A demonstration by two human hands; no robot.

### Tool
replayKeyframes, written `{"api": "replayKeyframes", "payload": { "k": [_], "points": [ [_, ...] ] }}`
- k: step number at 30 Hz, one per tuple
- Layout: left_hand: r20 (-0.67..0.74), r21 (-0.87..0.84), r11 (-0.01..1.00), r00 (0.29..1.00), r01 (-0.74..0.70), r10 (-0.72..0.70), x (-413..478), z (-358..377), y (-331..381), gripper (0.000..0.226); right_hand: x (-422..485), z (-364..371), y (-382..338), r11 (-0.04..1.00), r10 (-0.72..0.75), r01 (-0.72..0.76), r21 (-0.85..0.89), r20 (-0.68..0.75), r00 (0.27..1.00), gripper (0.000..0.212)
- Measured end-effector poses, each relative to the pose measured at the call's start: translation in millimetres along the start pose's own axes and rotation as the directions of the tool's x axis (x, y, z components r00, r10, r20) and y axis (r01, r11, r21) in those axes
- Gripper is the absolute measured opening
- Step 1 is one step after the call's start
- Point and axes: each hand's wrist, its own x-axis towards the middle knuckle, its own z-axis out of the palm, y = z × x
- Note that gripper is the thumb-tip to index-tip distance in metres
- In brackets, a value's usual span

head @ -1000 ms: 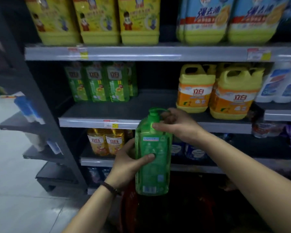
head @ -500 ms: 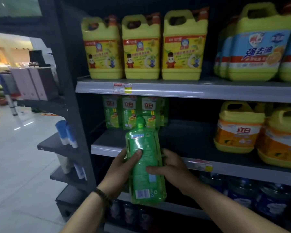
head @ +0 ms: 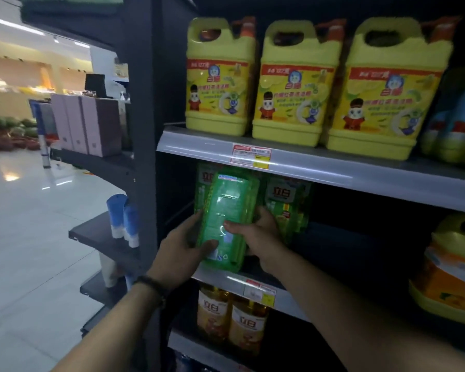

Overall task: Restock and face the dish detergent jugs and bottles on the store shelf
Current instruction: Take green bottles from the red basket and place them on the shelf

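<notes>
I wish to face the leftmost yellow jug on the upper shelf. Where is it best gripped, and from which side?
Grip the leftmost yellow jug by its top handle, coming from the front: the handle opening faces the aisle, and the neighbouring jug stands close beside it. Its body looks wide and smooth, probably poor for one hand.

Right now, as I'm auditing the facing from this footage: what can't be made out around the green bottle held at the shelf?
Head view throughout.
Cap of the green bottle: hidden behind the upper shelf edge.
Whether its base touches the shelf: hidden by the bottle itself, the left hand and the right hand.
Shelved green bottles: partly blocked by it; count unclear.
Price tag: blurred, unreadable.
Orange jug: cut by the right frame edge.
</notes>
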Motion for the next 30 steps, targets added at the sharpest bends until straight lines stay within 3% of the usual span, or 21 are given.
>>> {"api": "replayKeyframes", "payload": {
  "k": [6,11,14,23,30],
  "points": [
    [-0.126,0.055,0.997,0.990,-0.055,0.062,26,-5,-42,0.090,43,43,33,0.988,-0.152,0.152,-0.015,0.008,0.988,0.066],
    [-0.236,0.310,0.946,0.957,-0.092,0.170,33,9,-58,0.088,62,65,52,0.948,-0.285,0.290,-0.132,0.056,0.957,0.076],
    [-0.246,0.367,0.930,0.961,-0.028,0.126,41,16,-63,0.094,73,70,51,0.927,-0.306,0.310,-0.213,0.050,0.951,0.074],
    [-0.205,0.494,0.866,0.978,0.077,0.030,45,24,-55,0.098,78,74,42,0.900,-0.232,0.219,-0.377,0.013,0.973,0.066],
    [-0.235,0.640,0.768,0.948,-0.015,0.214,1,21,-37,0.063,44,48,38,0.887,-0.152,0.187,-0.423,0.115,0.982,0.066]
  ]
}}
